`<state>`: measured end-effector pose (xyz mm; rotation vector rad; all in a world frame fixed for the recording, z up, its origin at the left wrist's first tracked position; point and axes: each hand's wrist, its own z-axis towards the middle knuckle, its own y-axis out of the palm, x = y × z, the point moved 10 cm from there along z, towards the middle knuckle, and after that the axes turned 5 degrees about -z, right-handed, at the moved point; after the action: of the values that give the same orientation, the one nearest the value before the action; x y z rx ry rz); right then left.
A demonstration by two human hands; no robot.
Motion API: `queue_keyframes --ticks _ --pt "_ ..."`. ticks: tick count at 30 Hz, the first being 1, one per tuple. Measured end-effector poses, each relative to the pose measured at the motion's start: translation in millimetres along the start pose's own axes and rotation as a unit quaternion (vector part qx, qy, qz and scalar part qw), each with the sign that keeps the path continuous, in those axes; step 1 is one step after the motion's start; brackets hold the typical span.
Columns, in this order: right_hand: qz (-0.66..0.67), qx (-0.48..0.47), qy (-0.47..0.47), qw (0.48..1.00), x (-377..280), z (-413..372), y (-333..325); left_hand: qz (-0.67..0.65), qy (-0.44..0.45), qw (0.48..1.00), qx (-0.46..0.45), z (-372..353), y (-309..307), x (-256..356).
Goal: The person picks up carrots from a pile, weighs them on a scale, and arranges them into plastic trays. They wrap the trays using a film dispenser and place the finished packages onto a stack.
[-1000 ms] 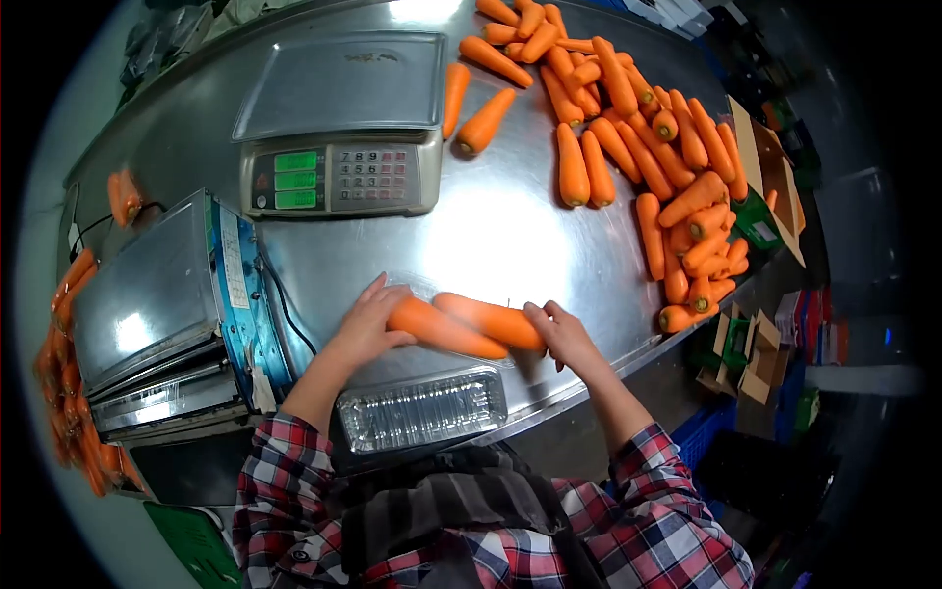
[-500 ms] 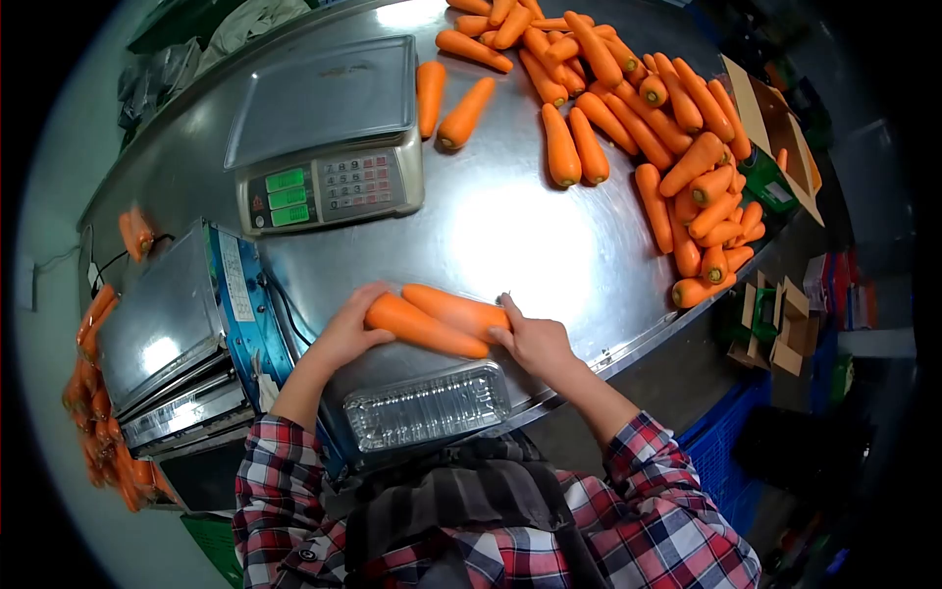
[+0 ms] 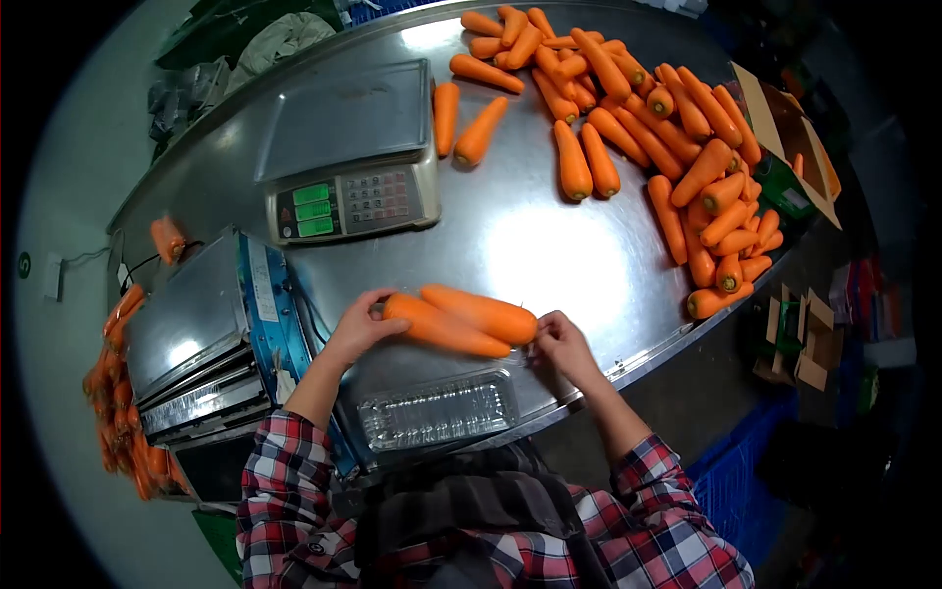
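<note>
Two large carrots (image 3: 461,324) lie side by side in front of me on the metal table, slightly blurred. A bit of see-through plastic (image 3: 538,351) shows at their right end; its full shape is hard to make out. My left hand (image 3: 365,329) grips the carrots' left end, its thumb along the near side. At the right end, the fingers of my right hand (image 3: 564,348) are pinched together at the plastic beside the farther carrot. Between the carrots and my body sits a clear ribbed plastic tray (image 3: 439,412).
A digital scale (image 3: 353,201) stands behind the carrots, with a blue-sided metal machine (image 3: 263,294) to the left. Loose carrots (image 3: 677,147) are piled along the right; two lie beside the scale. Packed carrots (image 3: 118,412) are at far left. Cardboard boxes (image 3: 800,339) are beyond the right edge.
My right hand has shifted from the carrot's end to a pinch just off its right side. The left hand still holds the other end. The whole view has shifted slightly.
</note>
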<state>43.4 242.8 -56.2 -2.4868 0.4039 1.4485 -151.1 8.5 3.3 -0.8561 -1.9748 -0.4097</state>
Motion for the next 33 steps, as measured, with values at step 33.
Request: queue_keyframes --ticks 33 --pt "-0.578 0.176 -0.436 0.667 -233.6 -105.5 467.9 0.451 0.213 0.713 0.492 -402.4 -495.4 -89.2"
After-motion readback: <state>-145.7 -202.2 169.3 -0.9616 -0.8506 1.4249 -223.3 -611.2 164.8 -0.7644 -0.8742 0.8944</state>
